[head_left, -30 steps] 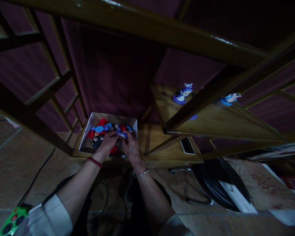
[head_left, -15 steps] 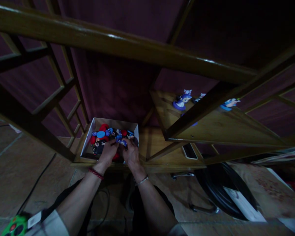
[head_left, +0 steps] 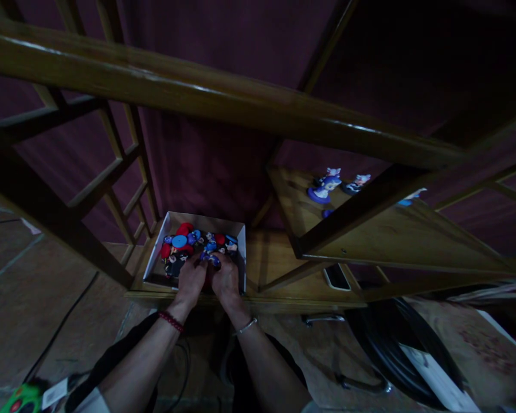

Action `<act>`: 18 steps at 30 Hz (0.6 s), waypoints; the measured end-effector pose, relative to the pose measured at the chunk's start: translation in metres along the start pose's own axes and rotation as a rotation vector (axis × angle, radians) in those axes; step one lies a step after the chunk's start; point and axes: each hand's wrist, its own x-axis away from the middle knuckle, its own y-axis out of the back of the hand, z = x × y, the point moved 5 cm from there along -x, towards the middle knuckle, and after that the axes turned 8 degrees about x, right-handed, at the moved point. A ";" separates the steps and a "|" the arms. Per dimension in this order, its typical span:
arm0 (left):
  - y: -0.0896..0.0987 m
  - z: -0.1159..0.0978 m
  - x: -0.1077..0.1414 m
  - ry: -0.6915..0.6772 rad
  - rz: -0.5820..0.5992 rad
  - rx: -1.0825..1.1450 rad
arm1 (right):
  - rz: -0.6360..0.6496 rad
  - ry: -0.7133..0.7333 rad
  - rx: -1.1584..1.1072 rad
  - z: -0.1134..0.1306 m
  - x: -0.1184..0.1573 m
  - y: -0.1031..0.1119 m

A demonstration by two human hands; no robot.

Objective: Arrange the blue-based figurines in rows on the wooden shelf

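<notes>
A shallow white cardboard box (head_left: 155, 259) stands on the low wooden shelf, filled with a jumble of small figurines (head_left: 179, 241) in red, blue, black and purple. Over its front part, both my hands are close together. My right hand (head_left: 226, 277) has its fingers closed on a small blue-purple figurine (head_left: 212, 259). My left hand (head_left: 192, 279), wearing a red bead bracelet, meets the same figurine from the other side with bent fingertips. Its fingers are partly hidden, and the figurine's lower part is covered by my hands.
Several figurines (head_left: 325, 188) stand on the raised wooden shelf (head_left: 395, 241) at the right. A phone (head_left: 337, 277) lies on the lower shelf. A thick wooden rail (head_left: 223, 97) crosses above my hands. Coiled black hose (head_left: 406, 344) rests on the floor at right.
The view has shifted slightly, so the shelf and box appear lower. My hands have drawn a little closer together around the blue-purple figurine, still over the box.
</notes>
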 end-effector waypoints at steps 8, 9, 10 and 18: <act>0.000 0.001 0.011 -0.060 -0.021 -0.066 | 0.052 -0.027 -0.011 0.005 0.005 0.006; 0.000 -0.001 0.015 -0.064 -0.030 -0.088 | 0.056 -0.043 -0.015 0.005 0.006 0.008; 0.000 -0.003 0.019 -0.068 -0.039 -0.115 | 0.055 -0.059 -0.020 0.004 0.008 0.009; -0.001 -0.014 0.046 -0.112 -0.086 -0.228 | 0.063 -0.090 -0.121 -0.004 0.019 0.014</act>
